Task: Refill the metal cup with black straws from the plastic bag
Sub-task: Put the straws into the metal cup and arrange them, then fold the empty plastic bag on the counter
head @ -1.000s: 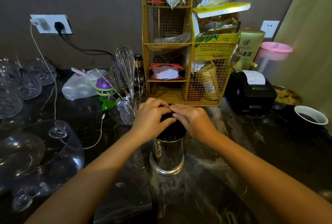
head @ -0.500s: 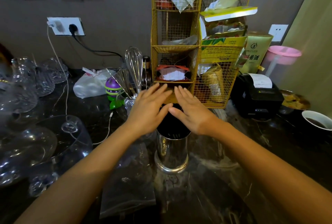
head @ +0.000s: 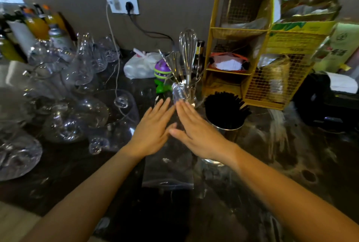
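Both hands have come off the straws since half a second ago and now sit to the left of the cup, above the plastic bag, while the view has swung leftward. Largest in view is the dark marbled stone bench (head: 291, 164), with a crowd of clear glass goblets and bowls (head: 64, 105) over its left side. A tall yellow wire-mesh rack (head: 242, 34) stands at the back right, holding a yellow and green carton (head: 299, 36) whose print is too blurred to read; a pale green package (head: 343, 47) beside it bears Chinese characters I cannot make out. The flat, clear plastic bag (head: 169, 173) lies on the bench just left of the cup. The shiny round metal cup (head: 225, 125) stands upright near the rack's foot, packed with black straws (head: 223, 104) that rise above its rim. A steel wire whisk (head: 187, 47) stands in a glass behind the hands. The left hand (head: 153, 127) and right hand (head: 196, 131) are spread flat, palms down, fingers straight, their fingertips nearly meeting, holding nothing.
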A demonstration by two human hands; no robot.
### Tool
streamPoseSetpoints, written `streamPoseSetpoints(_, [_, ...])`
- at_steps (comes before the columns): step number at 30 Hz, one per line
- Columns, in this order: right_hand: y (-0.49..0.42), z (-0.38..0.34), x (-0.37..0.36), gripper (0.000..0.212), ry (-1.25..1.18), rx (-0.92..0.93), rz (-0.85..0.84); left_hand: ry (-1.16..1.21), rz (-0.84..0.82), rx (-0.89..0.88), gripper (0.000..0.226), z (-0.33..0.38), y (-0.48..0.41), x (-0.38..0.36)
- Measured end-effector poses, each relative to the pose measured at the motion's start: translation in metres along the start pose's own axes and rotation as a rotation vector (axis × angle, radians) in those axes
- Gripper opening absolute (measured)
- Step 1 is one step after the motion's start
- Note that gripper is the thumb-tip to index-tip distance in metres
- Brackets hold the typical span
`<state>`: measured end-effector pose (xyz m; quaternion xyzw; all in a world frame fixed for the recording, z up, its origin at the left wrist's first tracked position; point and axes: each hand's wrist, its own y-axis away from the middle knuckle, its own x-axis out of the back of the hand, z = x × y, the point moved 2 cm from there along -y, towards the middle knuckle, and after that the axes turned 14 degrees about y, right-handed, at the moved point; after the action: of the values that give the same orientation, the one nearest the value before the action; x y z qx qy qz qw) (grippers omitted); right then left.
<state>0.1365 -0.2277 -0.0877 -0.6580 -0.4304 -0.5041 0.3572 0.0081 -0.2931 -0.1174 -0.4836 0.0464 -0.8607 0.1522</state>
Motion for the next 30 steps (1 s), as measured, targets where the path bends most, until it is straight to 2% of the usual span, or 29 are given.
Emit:
streamPoseSetpoints(4, [0.006,0.008,-0.054,0.071,0.084,-0.030,-0.170,-0.023,-0.192,0.161,0.077,-0.038,0.037,-0.033])
streamPoseSetpoints(8, [0.025,0.027,-0.095,0.071,0.154,-0.063,-0.294,-0.047,-0.323,0.289,0.051,-0.069,0.073,-0.055])
streamPoseSetpoints(16, [0.053,0.054,-0.121,0.068,0.202,-0.018,-0.426,-0.028,-0.318,0.337,0.057,-0.100,0.109,-0.056])
streamPoseSetpoints(19, [0.052,0.052,-0.125,0.065,0.217,0.004,-0.426,-0.031,-0.367,0.313,0.056,-0.100,0.106,-0.058])
streamPoseSetpoints(22, [0.049,0.048,-0.127,0.058,0.188,0.011,-0.390,-0.028,-0.400,0.234,0.069,-0.096,0.100,-0.061])
streamPoseSetpoints(24, [0.047,0.045,-0.127,0.053,0.146,-0.001,-0.355,0.012,-0.384,0.215,0.069,-0.096,0.096,-0.061])
streamPoseSetpoints(27, [0.043,0.043,-0.126,0.043,0.014,-0.029,-0.272,0.147,-0.304,0.232,0.039,-0.089,0.090,-0.054])
streamPoseSetpoints(30, [0.037,0.041,-0.123,0.032,-0.276,-0.121,-0.184,0.409,-0.148,0.278,0.028,-0.082,0.087,-0.044])
